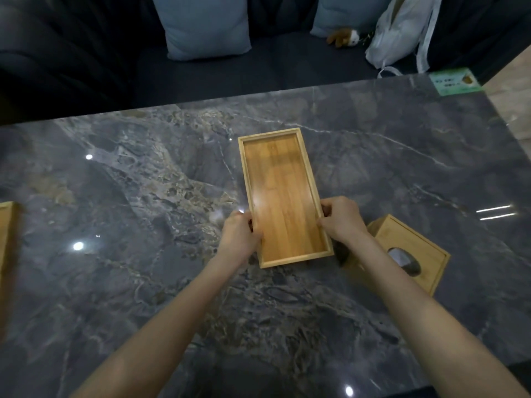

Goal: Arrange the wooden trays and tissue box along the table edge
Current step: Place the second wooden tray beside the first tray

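A long, empty wooden tray [283,193] lies in the middle of the dark marble table [143,182], its length running away from me. My left hand [240,235] grips its left rim near the close end. On the opposite rim, my right hand [342,221] holds the tray at the same height. A wooden tissue box [413,254] with an oval slot on top stands just right of the tray, partly behind my right forearm. At the far left edge of the view, a second wooden tray [5,254] shows only as a strip.
A dark sofa with two blue cushions [205,27] runs along the table's far side, holding a small plush toy [344,37] and a white bag [402,33]. A green card [455,81] sits at the table's far right corner.
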Demonstrator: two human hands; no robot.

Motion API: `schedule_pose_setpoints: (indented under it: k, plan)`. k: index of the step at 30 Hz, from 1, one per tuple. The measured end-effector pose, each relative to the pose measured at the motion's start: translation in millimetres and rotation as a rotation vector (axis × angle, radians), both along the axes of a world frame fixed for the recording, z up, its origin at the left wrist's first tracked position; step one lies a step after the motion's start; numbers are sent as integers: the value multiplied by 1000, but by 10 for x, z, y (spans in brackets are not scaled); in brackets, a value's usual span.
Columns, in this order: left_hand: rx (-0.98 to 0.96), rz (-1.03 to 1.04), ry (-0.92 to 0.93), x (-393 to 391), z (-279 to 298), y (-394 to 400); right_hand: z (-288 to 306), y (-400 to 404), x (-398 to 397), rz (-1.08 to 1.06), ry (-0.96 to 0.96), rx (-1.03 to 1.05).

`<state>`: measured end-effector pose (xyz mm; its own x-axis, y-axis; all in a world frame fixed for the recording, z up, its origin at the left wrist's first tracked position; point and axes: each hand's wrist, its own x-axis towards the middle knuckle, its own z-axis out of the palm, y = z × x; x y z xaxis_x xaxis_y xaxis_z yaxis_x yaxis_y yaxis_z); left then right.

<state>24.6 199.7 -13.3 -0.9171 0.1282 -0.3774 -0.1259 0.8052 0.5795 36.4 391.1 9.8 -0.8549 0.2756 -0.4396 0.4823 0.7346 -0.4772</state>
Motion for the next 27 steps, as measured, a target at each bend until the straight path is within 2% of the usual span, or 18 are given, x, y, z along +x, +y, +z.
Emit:
schedule_pose_setpoints:
  k: [7,13,17,20,27]
  plan:
    - [114,82,40,92,350,-594,310,-523,-24,116,81,-28]
    - [184,195,4,249,545,-1328,436,-1210,45,174,92,-34]
    - [166,202,42,393,621,-1864,489,-1739,138,220,93,-64]
    - [154,254,-36,492,647,-2325,495,-2207,225,222,81,-84]
    - [87,241,-43,668,588,-3369,351,-3293,455,193,45,-86]
